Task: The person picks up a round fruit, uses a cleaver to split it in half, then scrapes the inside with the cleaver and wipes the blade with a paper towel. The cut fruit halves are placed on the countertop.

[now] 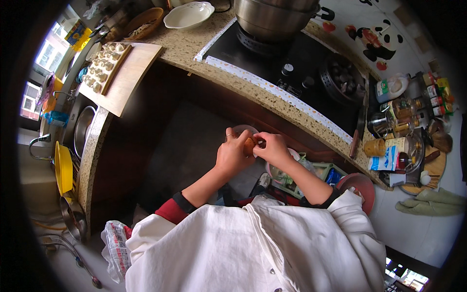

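Observation:
My left hand is curled around a brown, egg-shaped thing, which looks like an egg. At its right side, the thumb and forefinger of my right hand pinch together against its edge, with a small whitish bit showing between them. A pale, rounded rim, perhaps of a bowl, shows just behind my left fingers, mostly covered by them. Both hands are held above the floor, in front of the counter.
The granite counter carries a gas hob with a steel pot, and a knife near the right edge. Dumplings sit on a wooden board. Bottles crowd the right. A pinkish bin and green crate stand below.

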### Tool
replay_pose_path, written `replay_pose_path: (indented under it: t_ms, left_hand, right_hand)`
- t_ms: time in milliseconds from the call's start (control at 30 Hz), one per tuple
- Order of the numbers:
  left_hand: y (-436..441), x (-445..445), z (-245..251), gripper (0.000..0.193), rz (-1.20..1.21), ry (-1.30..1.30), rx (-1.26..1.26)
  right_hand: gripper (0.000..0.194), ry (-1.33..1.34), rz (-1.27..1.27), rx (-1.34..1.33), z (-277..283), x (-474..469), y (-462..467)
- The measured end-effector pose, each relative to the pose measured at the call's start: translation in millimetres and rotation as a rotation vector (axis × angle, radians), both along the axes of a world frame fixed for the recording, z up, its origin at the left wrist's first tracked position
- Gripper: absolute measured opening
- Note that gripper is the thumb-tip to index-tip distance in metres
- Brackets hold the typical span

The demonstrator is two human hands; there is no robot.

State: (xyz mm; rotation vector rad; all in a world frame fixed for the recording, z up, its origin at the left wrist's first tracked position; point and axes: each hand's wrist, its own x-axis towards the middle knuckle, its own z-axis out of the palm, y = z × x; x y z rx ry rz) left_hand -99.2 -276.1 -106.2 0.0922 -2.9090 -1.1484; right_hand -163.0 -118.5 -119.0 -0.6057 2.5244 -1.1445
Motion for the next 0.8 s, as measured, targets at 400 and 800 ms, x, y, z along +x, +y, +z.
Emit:
replay_pose_path:
  t_ms: [400,800]
  left_hand:
    - [13.0,-13.6,-31.0,0.053,0.048,-0.049,-0.039]
    - [13.3,-14.0,-67.6,0.060,0.124,-0.167,0.008]
  right_hand:
    - [0.022,0.035,-0.006,0.107,-35.9,-11.1,-7.4]
    - [0.016,-0.066,0.013,0.128,-85.9,-16.1,-7.4]
